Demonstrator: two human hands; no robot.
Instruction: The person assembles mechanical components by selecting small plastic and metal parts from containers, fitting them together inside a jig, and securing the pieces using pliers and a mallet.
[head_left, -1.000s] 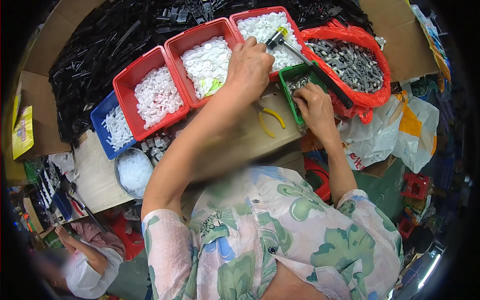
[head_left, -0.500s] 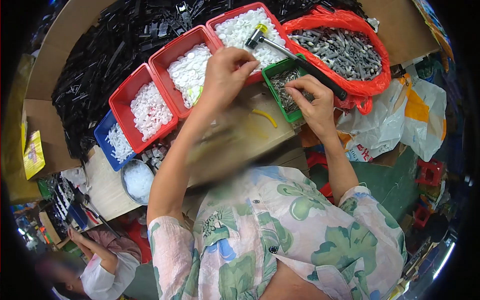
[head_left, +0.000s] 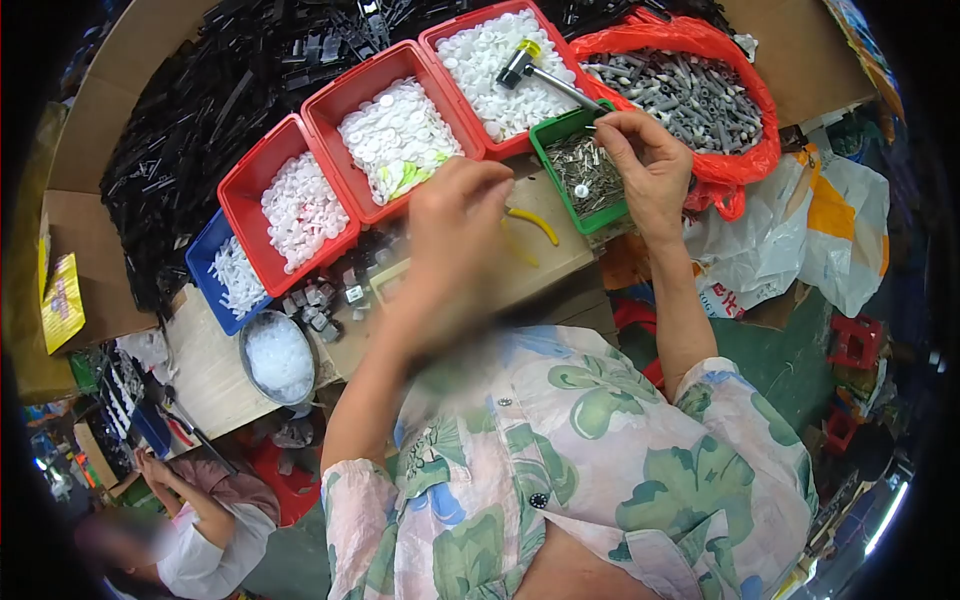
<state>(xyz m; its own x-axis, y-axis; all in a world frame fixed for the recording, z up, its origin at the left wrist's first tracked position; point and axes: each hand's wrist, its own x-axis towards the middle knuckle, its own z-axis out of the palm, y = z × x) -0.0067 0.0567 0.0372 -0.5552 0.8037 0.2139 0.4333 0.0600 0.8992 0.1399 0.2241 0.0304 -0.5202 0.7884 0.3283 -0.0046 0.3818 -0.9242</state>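
Observation:
Blurred by motion, my left hand [head_left: 455,225] passes over the worktable, in front of the middle red bin [head_left: 318,110]; its grip is unclear. My right hand [head_left: 650,170] is at the upper right corner of a green tray [head_left: 612,217] of thin metal pins. Its thumb and forefinger are pinched together; anything between them is too small to make out. This hand overlaps the black handle of a hammer [head_left: 560,85], whose yellow-tipped head rests over the right red bin. A white disc [head_left: 582,190] lies on the pins. Yellow tool handles [head_left: 533,222] lie between my hands.
Red bins hold white plastic parts [head_left: 400,135]. A blue bin [head_left: 200,262] and a metal bowl [head_left: 280,355] stand left. Black parts [head_left: 230,110] are heaped behind. A red bag [head_left: 755,165] of grey parts lies right. Another person [head_left: 220,530] sits lower left.
My left hand has come down from the right red bin toward the table. My right hand has lifted from the pins, up and right over the hammer handle. A white disc now shows in the tray.

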